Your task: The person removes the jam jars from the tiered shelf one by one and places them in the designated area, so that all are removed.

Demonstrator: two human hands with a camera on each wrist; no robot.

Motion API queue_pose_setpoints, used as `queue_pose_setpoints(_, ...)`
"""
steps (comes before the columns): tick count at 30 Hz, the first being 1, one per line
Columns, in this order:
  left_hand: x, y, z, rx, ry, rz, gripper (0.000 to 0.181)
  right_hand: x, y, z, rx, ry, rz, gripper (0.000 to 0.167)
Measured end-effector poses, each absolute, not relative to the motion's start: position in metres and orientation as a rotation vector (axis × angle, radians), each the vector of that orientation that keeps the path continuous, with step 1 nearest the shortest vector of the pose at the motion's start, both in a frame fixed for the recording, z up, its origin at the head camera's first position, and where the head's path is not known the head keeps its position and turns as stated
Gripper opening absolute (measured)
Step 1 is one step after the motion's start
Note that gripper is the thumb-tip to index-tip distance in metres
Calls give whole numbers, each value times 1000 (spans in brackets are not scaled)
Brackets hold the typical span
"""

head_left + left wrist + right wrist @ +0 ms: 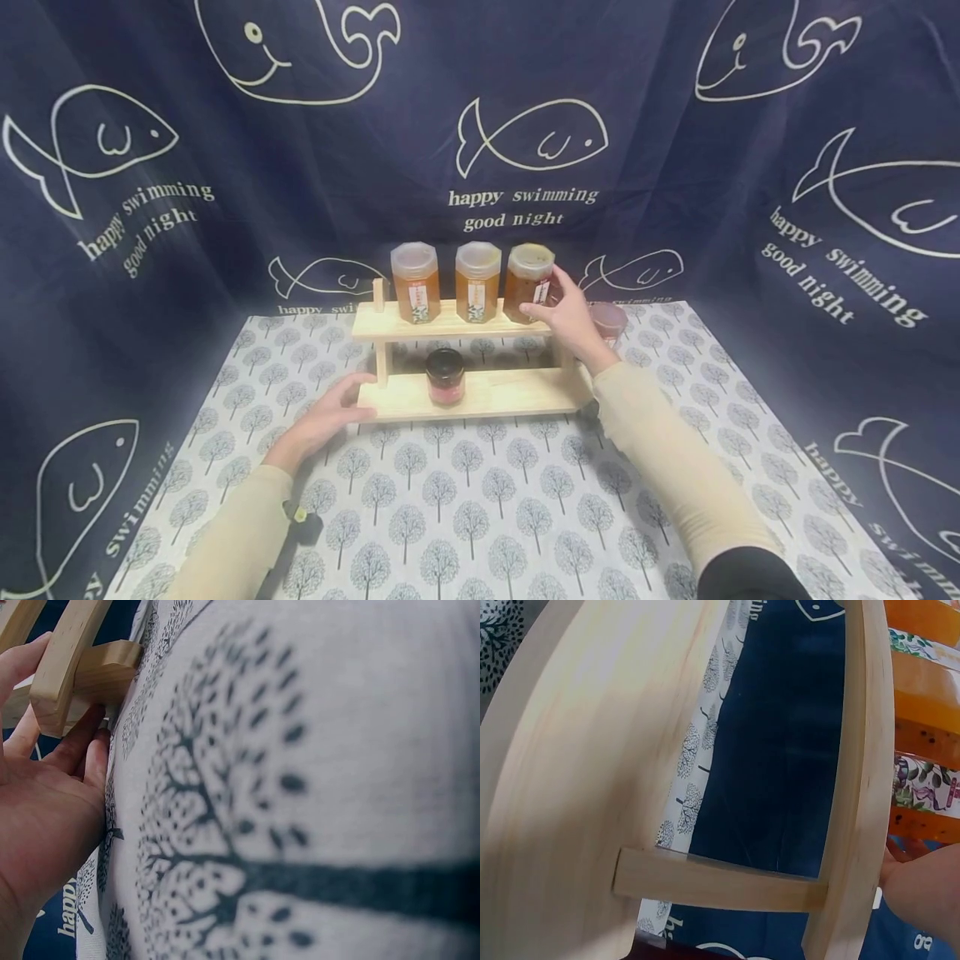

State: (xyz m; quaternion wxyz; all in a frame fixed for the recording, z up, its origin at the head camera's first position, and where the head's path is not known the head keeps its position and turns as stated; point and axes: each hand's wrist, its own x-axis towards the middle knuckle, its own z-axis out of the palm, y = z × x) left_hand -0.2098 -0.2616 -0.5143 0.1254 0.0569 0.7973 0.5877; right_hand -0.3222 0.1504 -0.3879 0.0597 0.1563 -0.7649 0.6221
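Observation:
My right hand (566,315) grips the rightmost jar of amber honey (528,287) on the upper board, thumb in front and fingers round its right side. In the right wrist view, part of that jar (926,780) shows beyond the upper board, with my thumb beside it. My left hand (333,412) holds the left end of the two-tier wooden rack (405,404) at its lower board. The left wrist view shows its fingers on both sides of the wood (64,667). Two more honey jars, a left one (416,283) and a middle one (477,283), stand upright on the upper board.
A small dark-lidded jar with pinkish contents (446,379) stands on the lower board. Behind my right wrist, a pinkish jar (609,321) is partly hidden on the tree-print tablecloth (472,517). A navy fish-print curtain (337,183) hangs behind and at both sides.

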Motion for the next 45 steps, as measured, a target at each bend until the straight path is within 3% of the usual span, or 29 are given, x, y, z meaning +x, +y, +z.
queue_pose_setpoints(16, -211, -262, -515, 190, 2335, 1710, 72, -328, 136, -395, 273, -2347, 1719, 83)
queue_pose_setpoints(45, -210, -261, -515, 194, 2365, 1687, 71, -324, 131, -402, 209, -2254, 1679, 84)
